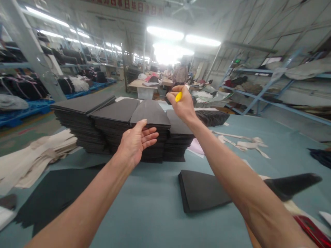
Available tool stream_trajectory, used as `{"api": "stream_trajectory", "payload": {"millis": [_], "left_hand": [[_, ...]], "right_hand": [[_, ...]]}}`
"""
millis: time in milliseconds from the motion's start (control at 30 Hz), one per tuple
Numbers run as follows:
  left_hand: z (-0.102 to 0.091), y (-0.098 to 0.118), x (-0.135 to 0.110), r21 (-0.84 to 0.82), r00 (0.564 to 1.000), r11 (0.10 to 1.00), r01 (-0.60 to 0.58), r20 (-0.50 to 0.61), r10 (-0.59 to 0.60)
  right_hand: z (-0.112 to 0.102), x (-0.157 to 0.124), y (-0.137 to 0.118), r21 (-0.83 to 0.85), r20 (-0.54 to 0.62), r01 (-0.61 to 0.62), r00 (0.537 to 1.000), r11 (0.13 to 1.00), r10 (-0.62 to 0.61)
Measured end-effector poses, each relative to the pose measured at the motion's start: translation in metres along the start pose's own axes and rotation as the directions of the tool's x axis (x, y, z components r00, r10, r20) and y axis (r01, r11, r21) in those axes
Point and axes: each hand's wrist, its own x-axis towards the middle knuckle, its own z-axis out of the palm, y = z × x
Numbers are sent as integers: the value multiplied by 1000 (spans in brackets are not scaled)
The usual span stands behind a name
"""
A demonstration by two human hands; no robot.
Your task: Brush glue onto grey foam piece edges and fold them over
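Observation:
Tall stacks of dark grey sheets stand side by side on the blue-green table. At the front edge of one of the middle stacks is my left hand, fingers stretched out and palm turned sideways. Its thumb lies at the top sheets' edge; whether it presses on them I cannot tell. My right hand is raised above the stacks, fingers closed around a small tool with a rounded yellow end. The rest of that tool is hidden in the grip. Nearer to me, a lower pile of dark sheets lies partly behind my right forearm.
Dark sheets are fanned out at left, beside cream fabric pieces. Pale scraps and a black rolled piece lie at right. A red object sits at the near right corner. Another person stands far back.

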Motion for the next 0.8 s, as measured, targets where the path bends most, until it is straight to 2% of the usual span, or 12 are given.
{"api": "stream_trajectory", "payload": {"millis": [67,167,233,300,400,467,567,667,800], "left_hand": [[2,1,-1,18,1000,1000,-14,-21,14],[5,2,-2,46,998,998,-34,-51,36],[5,3,-4,66,997,997,-42,-66,47],[6,5,-5,86,996,995,-45,-76,52],[7,8,-6,113,994,992,-47,-89,57],[8,11,-7,129,993,990,-50,-98,63],[10,14,-6,152,991,987,-55,-110,73],[12,17,-5,179,989,982,-55,-122,78],[16,22,-9,225,989,973,-52,-124,82]], "right_hand": [[-18,-30,-21,57,-67,28,997,998,-24],[-36,-92,-56,101,-126,76,990,992,-63],[-38,-142,-72,93,-142,116,985,989,-102],[-34,-193,-78,76,-132,222,969,972,-211],[-21,-267,-67,-1,-24,344,939,939,-344],[-12,-309,-52,-33,55,328,944,944,-326],[0,-359,-29,-37,106,293,952,955,-288],[7,-387,-14,-53,148,229,964,972,-219],[14,-402,-5,-65,176,165,973,984,-151]]}}
